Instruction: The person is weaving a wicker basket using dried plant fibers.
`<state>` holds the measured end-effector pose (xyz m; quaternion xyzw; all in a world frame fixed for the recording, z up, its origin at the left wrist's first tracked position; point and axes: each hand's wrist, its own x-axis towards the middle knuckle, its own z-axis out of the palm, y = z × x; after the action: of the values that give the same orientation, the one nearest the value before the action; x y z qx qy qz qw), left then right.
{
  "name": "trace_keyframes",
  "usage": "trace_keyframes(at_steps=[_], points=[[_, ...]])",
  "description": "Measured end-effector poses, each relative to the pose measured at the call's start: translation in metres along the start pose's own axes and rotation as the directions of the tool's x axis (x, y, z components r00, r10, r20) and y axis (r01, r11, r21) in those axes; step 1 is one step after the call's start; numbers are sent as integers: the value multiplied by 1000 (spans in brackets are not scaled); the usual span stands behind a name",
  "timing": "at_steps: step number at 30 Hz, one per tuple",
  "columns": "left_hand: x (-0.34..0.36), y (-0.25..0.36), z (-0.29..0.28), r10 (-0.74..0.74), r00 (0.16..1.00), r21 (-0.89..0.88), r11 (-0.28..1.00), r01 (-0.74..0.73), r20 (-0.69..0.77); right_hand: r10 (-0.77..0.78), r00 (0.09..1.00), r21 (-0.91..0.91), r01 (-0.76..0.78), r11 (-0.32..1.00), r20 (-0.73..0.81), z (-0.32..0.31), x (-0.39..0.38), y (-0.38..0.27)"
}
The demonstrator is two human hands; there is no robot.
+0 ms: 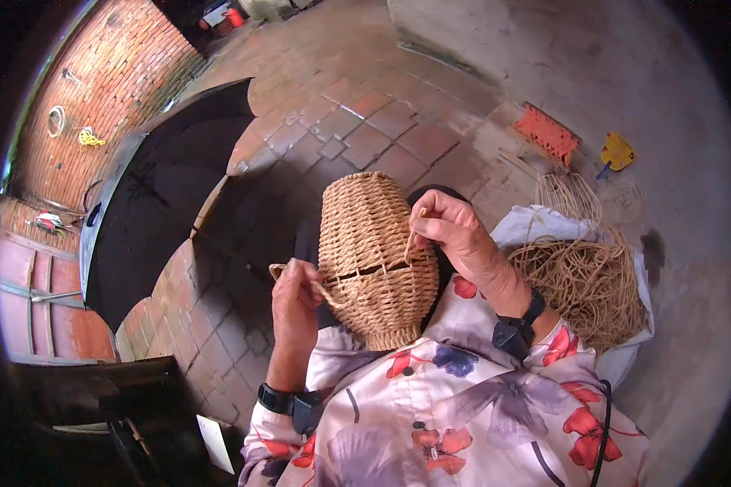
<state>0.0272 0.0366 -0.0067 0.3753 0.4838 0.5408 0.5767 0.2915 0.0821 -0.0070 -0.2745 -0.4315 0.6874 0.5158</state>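
Observation:
A woven basket (361, 223) of tan twisted cord rests in my lap, its narrower foot toward me. Across its middle runs a dark slit between two rows of weave. My left hand (295, 300) is closed at the basket's left side, pinching a tan cord (327, 295) that reaches the weave near the slit. On the other side, my right hand (459, 231) pinches a second cord end (411, 237) between thumb and forefinger, just above the slit's right end. Whether the two cords are one strand, I cannot tell.
To my right, a white sack (536, 225) holds a large tangle of tan cord (585, 284). Beyond it lie an orange hollow brick (547, 135) and a yellow object (617, 152). An open black umbrella (170, 195) stands left on the tiled floor (365, 146).

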Motion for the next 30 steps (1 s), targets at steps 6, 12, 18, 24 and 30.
trace_keyframes(at_steps=[6,12,18,24,30], points=[[3,-3,-11,-117,993,-382,918,110,5,-18,998,75,14,997,54,3,-4,-6],[2,-8,-17,-207,978,-542,818,193,37,-4,994,93,-7,996,113,5,-7,-10],[1,-15,-23,-249,968,-672,710,210,40,-35,989,85,24,996,141,10,-10,-11],[2,-20,-26,-208,971,-703,673,231,120,-263,956,66,256,964,129,5,8,-12],[1,-20,-26,-226,970,-692,685,226,93,-536,844,-759,371,535,35,-22,96,19]])
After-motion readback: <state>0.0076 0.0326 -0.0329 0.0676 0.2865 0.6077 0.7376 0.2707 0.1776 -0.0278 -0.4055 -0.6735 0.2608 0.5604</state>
